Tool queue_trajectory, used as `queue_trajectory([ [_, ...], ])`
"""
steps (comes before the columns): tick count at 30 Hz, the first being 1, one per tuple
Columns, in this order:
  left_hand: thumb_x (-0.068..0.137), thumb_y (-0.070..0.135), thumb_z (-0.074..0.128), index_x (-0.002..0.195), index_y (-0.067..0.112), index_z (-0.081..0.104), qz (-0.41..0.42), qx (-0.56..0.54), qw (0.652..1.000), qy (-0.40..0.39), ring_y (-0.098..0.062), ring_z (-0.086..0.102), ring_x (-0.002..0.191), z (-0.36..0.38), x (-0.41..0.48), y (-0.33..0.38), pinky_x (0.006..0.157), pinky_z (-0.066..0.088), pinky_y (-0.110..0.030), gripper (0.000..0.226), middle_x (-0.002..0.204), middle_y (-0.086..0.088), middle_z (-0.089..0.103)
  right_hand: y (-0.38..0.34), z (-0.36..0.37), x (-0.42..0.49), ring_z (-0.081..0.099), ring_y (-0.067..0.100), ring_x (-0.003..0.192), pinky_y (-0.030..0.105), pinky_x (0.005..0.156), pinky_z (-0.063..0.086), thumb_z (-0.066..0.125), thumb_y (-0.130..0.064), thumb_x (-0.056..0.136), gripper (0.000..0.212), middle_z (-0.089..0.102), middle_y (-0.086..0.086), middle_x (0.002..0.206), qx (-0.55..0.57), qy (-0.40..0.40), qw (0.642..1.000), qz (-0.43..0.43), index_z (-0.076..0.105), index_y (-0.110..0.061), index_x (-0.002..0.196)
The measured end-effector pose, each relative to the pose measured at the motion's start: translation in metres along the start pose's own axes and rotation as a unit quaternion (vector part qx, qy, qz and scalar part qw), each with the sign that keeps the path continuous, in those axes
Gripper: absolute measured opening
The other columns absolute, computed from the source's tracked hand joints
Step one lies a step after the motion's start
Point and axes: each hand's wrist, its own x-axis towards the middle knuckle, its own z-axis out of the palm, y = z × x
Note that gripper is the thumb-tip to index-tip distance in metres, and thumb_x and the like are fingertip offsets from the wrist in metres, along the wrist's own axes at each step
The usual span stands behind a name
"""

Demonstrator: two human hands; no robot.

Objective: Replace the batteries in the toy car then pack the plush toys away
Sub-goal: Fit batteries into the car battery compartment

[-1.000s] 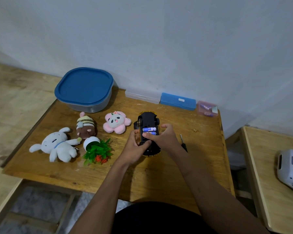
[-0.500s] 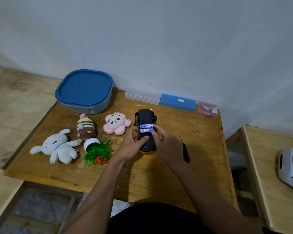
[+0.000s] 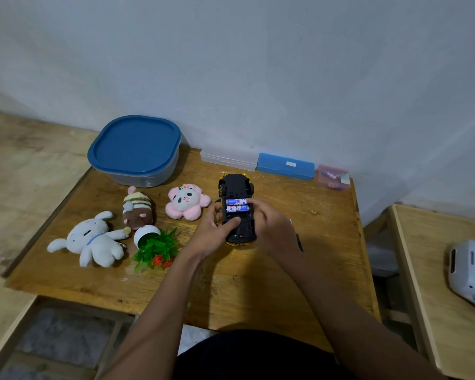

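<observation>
**Upturned toy car clasped on both sides**

The toy car (image 3: 236, 185) lies belly-up on the worktop (image 3: 258, 283), with two batteries (image 3: 237, 205) seated in its open bay. The left grip (image 3: 217, 234) clasps the car's left flank, thumb pressed on the underside. The right grip (image 3: 270, 226) curls round the right flank, fingertips at the battery ends. A screwdriver (image 3: 300, 242) shows just beside the right wrist. To the left lie a pink panda plush (image 3: 187, 202), a striped bee plush (image 3: 137, 212) and a white plush (image 3: 93, 242). A blue-lidded container (image 3: 135, 149) sits behind them.
</observation>
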Motion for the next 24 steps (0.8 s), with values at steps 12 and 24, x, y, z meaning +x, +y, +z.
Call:
queue_trajectory([
  [12,0.089,0.016,0.069,0.130,0.020,0.043,-0.052,-0.028,0.998,0.005,-0.026,0.065,0.110,-0.006,0.006,-0.012,0.101,0.050,-0.046,0.049,0.124,-0.011,0.063,0.007,-0.022,0.003,0.054,0.022,0.090,0.032,0.071,0.049,0.033,0.019,0.083,0.079,0.049,0.018,0.115,0.651,-0.023,0.646,0.398,0.015,-0.015,0.153],
  [24,0.090,0.012,0.068,0.136,0.014,0.040,-0.059,-0.038,0.997,0.013,-0.025,0.067,0.107,-0.005,0.006,-0.015,0.098,0.052,-0.044,0.054,0.119,-0.009,0.065,0.009,-0.020,0.000,0.052,0.006,0.051,0.014,0.042,0.045,0.048,-0.012,0.099,0.008,0.056,0.004,0.071,0.661,0.002,0.615,0.430,0.053,-0.007,0.101],
])
